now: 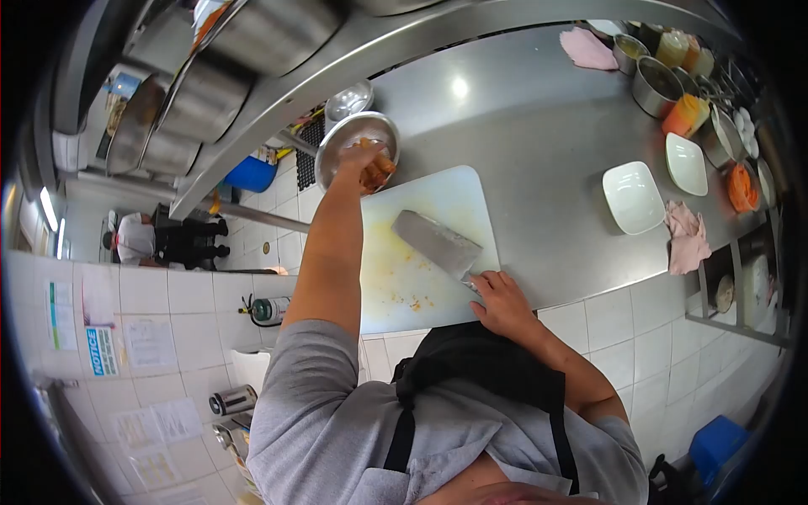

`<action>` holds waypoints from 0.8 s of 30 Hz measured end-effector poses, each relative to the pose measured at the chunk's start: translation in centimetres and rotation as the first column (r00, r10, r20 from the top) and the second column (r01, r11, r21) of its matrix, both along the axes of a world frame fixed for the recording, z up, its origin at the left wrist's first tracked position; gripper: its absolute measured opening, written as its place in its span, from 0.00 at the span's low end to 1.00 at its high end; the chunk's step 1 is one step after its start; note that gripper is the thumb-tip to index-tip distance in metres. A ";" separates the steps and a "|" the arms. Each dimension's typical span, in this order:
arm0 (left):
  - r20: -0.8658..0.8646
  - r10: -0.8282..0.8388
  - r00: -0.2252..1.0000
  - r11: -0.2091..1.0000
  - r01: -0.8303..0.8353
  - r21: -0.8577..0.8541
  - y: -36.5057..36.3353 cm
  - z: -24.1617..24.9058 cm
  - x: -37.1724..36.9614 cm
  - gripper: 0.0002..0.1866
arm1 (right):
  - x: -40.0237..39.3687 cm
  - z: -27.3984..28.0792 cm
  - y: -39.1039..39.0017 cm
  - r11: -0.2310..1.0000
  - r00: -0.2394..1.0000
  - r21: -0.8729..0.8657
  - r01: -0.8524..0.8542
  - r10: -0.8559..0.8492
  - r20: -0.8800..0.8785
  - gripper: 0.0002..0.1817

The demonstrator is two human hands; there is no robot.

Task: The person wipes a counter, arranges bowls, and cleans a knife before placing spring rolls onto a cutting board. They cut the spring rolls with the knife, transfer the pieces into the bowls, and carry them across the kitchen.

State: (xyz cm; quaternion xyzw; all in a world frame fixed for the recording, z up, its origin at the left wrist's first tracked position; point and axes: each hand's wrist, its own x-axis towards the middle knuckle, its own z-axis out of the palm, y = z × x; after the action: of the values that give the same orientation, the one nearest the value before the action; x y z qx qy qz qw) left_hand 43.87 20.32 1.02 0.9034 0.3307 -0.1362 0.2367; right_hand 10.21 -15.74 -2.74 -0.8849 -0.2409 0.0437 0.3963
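Observation:
My left hand (362, 155) reaches into a steel bowl (389, 133) at the board's upper left corner, its fingers closed round orange-brown food pieces (376, 172). Part of those fingers is hidden. On the white cutting board (454, 189) a wide cleaver (433, 241) lies flat, its blade pointing up and left. My right hand (503, 305) grips the cleaver's handle at the board's lower right edge. Small orange crumbs (416, 303) and yellowish stains mark the board left of and below the blade.
Two white dishes (633, 198) (687, 164) and a pink cloth (688, 237) stand right on the steel counter (539, 160). Pots and sauce containers (658, 86) line the far right. A shelf with pots (204, 97) overhangs the upper left. Another person (136, 239) stands in the background.

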 end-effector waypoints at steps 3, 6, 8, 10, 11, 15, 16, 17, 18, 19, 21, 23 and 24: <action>-0.163 -0.087 0.983 0.992 0.071 -0.101 0.2 -0.8 1.3 0.33 | -0.1 -0.1 -0.4 1.000 1.000 0.022 0.005 -0.005 0.010 0.28; -0.073 0.040 0.997 0.995 -0.046 -0.088 -0.6 -1.1 0.4 0.24 | -0.1 0.4 -0.5 1.000 1.000 0.021 -0.009 0.008 0.021 0.29; -0.083 0.068 0.994 0.993 -0.076 -0.094 -1.7 0.7 -1.2 0.23 | 0.3 0.5 -0.6 1.000 0.999 0.020 -0.023 0.022 0.041 0.29; -0.093 0.097 0.991 0.990 -0.105 -0.095 -1.5 1.5 -1.9 0.22 | 0.7 0.3 -0.5 0.999 0.999 -0.011 -0.051 0.052 0.014 0.30; 0.023 -0.017 1.000 0.991 0.020 -0.135 -1.1 1.9 -2.4 0.25 | 0.9 0.3 -0.3 0.998 0.998 -0.009 -0.059 0.059 0.015 0.30; 0.420 -0.298 0.857 0.889 0.410 -0.205 1.8 2.3 -5.9 0.48 | 2.1 -0.3 0.9 0.990 0.998 -0.129 -0.058 0.052 -0.047 0.30; 0.396 -0.413 0.820 0.838 0.512 -0.187 2.0 3.5 -7.6 0.55 | 2.4 -0.5 1.3 0.984 0.997 -0.172 -0.041 0.028 -0.074 0.31; 0.389 -0.397 0.831 0.846 0.496 -0.196 2.0 4.3 -9.7 0.55 | 2.9 -0.5 1.5 0.983 0.995 -0.176 -0.059 0.045 -0.085 0.31; 0.355 -0.442 0.824 0.824 0.529 -0.202 1.3 5.7 -12.3 0.55 | 3.6 -0.5 1.9 0.975 0.992 -0.209 -0.074 0.050 -0.116 0.32; 0.322 -0.487 0.812 0.799 0.563 -0.211 0.5 7.1 -14.9 0.56 | 4.2 -0.6 2.3 0.966 0.988 -0.241 -0.088 0.053 -0.145 0.32; 0.301 -0.435 0.849 0.778 0.523 -0.350 -0.1 7.8 -19.3 0.57 | 4.9 -0.3 2.1 0.972 0.990 -0.208 -0.112 0.090 -0.111 0.28; 0.250 -0.417 0.874 0.761 0.486 -0.429 0.4 6.8 -23.3 0.58 | 5.1 -0.1 2.0 0.981 0.987 -0.173 -0.091 0.066 -0.146 0.27; 0.173 -0.446 0.878 0.806 0.478 -0.349 -0.2 7.2 -24.9 0.58 | 5.1 -0.5 1.5 0.992 0.993 -0.102 -0.073 0.063 -0.105 0.26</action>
State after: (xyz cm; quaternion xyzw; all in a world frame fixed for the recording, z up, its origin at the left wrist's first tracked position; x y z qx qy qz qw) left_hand 18.97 20.13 8.20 0.8977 0.0578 -0.2142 0.3807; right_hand 15.26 -14.27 -3.19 -0.8925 -0.2478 0.1146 0.3591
